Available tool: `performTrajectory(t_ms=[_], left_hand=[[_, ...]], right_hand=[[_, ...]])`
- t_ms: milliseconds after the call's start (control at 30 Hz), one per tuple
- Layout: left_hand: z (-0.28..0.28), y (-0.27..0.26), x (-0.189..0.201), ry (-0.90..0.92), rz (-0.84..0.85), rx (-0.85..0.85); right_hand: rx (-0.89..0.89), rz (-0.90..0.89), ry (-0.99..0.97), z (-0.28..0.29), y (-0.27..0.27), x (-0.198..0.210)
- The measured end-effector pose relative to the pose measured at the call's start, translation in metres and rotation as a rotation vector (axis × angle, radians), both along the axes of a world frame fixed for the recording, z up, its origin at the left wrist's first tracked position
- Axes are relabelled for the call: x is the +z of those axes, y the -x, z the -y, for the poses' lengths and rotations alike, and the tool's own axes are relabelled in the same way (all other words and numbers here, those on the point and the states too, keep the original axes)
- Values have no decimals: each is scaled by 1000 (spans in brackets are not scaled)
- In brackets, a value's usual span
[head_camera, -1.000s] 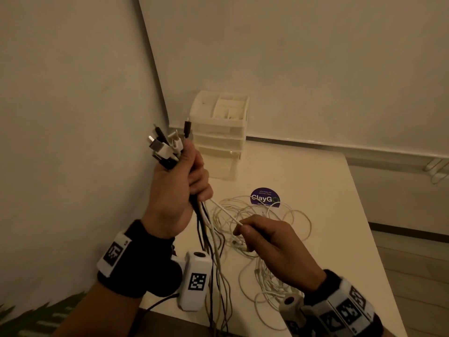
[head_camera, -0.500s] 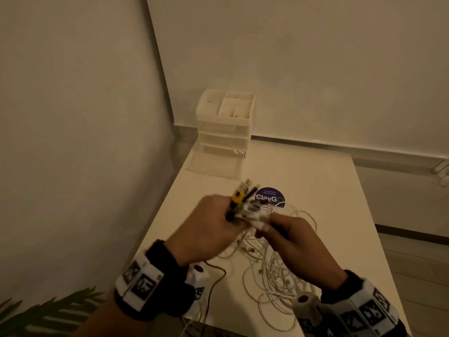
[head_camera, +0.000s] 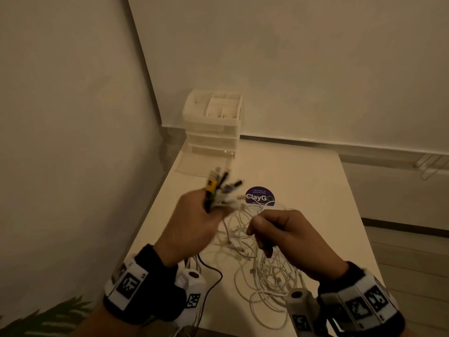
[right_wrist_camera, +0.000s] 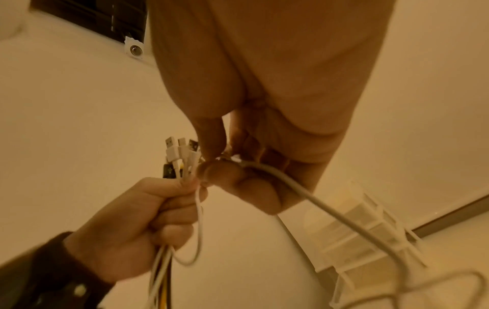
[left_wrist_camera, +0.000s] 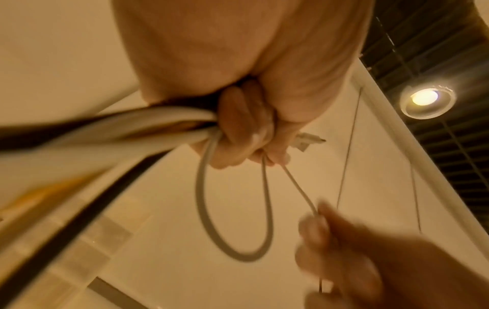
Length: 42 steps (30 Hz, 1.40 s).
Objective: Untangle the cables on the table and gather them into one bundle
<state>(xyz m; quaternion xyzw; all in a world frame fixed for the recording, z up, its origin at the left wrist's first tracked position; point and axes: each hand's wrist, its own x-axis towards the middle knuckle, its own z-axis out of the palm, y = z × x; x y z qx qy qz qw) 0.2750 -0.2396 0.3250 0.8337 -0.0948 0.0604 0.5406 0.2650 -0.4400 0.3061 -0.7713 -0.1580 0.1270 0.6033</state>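
Drawer organiser [head_camera: 213, 125] stands behind tangled cables [head_camera: 257, 266].

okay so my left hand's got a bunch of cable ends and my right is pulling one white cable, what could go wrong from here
1. The right hand pinches a white cable that runs down into the loose tangle on the table; pulling hard may tighten a knot.
2. The left hand grips many plug ends fanned out unevenly; one could slip free.
3. A small loop hangs under the left hand and may snag.
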Motion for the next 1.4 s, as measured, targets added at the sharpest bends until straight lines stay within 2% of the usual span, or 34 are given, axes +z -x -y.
performTrajectory(t_ms=[100,233,367,500,600,667,767,800,867,967,1100,1300,1400], left_hand=[[-21,-12,10,178,27,197],[-34,-16,16,167,104,293],[-60,-27,9,441,99,477],[-69,-26,7,305,163,563],[-52,-20,6,234,282,544],[-34,-11,4,253,252,362],[-6,0,-11,-100,216,-16],[2,0,-19,-180,207,-102],[13,-3,-26,-185,179,-151],[16,-9,-29,-149,213,-92],[14,-15,-19,-159,226,-24],[-20,-34,0,62,228,346],[-37,-38,10,99,236,416]], right_hand=[[27,49,46,7,0,-11],[75,121,124,6,-3,-25],[43,163,273,9,-10,-39],[-15,143,249,14,-10,-45],[-74,111,237,9,-15,-43],[-86,68,204,5,-17,-38],[-31,-2,92,-2,-15,-23],[-15,-45,22,-4,-15,-18],[-7,-153,-108,-7,-17,-9],[29,-233,-188,-5,-21,-3],[66,-210,-234,-3,-19,-6],[44,-69,-152,8,-20,-29],[28,-77,-164,10,-20,-40]])
